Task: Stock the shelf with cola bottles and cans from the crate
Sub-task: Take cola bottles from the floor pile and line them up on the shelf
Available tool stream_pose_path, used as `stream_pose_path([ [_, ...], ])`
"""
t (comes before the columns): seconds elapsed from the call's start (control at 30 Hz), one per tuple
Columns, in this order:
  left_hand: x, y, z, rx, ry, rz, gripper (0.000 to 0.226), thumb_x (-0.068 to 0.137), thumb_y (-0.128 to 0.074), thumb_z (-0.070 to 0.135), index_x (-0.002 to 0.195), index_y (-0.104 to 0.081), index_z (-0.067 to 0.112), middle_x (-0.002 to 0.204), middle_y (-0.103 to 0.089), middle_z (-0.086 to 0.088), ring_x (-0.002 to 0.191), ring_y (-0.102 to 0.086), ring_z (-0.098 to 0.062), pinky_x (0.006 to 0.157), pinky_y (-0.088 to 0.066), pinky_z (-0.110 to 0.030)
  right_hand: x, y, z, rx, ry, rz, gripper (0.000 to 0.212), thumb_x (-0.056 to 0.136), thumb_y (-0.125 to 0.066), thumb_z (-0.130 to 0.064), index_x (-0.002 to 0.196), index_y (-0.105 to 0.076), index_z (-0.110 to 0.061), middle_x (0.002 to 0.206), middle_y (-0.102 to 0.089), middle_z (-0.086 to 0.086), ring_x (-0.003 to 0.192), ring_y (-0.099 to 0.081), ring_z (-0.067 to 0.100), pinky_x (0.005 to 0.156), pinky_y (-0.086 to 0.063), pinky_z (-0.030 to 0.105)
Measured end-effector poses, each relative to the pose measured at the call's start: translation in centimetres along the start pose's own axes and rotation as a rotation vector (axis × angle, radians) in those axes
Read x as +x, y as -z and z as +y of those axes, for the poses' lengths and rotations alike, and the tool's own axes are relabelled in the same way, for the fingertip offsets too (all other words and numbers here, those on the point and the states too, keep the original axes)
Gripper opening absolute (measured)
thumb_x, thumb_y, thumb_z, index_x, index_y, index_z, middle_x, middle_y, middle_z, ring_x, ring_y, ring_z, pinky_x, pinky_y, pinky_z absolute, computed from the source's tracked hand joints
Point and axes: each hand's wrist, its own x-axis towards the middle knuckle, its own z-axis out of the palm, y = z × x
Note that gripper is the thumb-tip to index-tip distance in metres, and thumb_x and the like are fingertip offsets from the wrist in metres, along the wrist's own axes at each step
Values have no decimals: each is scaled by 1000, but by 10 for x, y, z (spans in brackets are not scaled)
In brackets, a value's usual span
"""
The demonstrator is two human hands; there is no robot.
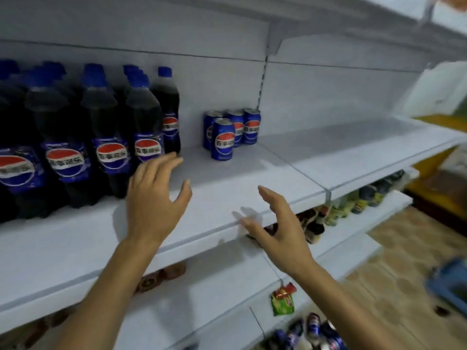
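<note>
Several dark cola bottles with blue caps stand in rows on the left of the white shelf. A small group of blue cola cans stands to their right, near the back. My left hand hovers over the shelf just right of the front bottles, fingers spread, holding nothing. My right hand hangs in front of the shelf's front edge, fingers spread and empty. More blue cola bottles or cans lie at the bottom, blurred.
The right half of the shelf is bare. Lower shelves hold jars and bottles and a hanging snack packet. A blue container sits on the tiled floor at the right. Another shelf runs overhead.
</note>
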Motion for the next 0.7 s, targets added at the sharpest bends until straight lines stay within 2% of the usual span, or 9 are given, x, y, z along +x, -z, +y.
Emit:
stream_pose_path([
  [0.03,-7,-5,17,-55,-23,-11,42,86,-54,31,123,-57,10,128,-57,-7,116,-47,-25,97,-38,-37,-18,17,6,-13,-44,34,64,85,-63,-45,141,-37,-30,137,-43,-19,118,-42,-15,96,-34,5],
  [0.1,-26,-22,55,-150,-69,-74,42,87,-55,31,122,-58,9,128,-58,-6,117,-47,-22,99,-36,-33,-53,46,19,-15,-130,113,66,83,-62,-50,141,-37,-32,138,-45,-18,123,-42,-9,101,-36,13],
  [0.17,-52,-45,90,-244,-107,-176,46,88,-53,33,127,-55,10,132,-56,-6,121,-46,-21,103,-35,-32,-87,70,33,7,-218,184,68,81,-60,-53,141,-38,-32,140,-45,-16,127,-42,-3,102,-35,15],
  [0.33,-146,-103,177,-345,-83,-543,62,88,-59,36,143,-39,15,150,-37,1,138,-32,-18,113,-30,-39,-173,136,89,-11,-425,278,67,84,-65,-47,142,-38,-31,138,-47,-17,129,-41,-2,95,-33,10],
  [0.47,-231,-150,257,-358,-22,-871,74,88,-62,39,150,-24,21,157,-21,7,145,-18,-13,117,-24,-39,-254,225,147,-83,-595,374,68,82,-66,-47,142,-40,-29,144,-45,-8,130,-43,7,101,-36,25],
  [0.6,-298,-185,342,-407,63,-1103,76,87,-61,43,150,-24,22,155,-27,5,142,-24,-14,115,-26,-33,-339,317,193,-86,-783,514,64,82,-68,-44,138,-45,-26,138,-51,-3,126,-48,13,102,-40,31],
  [0.7,-326,-203,389,-391,70,-1202,74,85,-63,40,147,-30,20,151,-34,1,138,-33,-17,111,-32,-34,-393,363,225,-61,-909,537,61,81,-68,-44,134,-49,-22,132,-55,1,122,-52,18,102,-45,40],
])
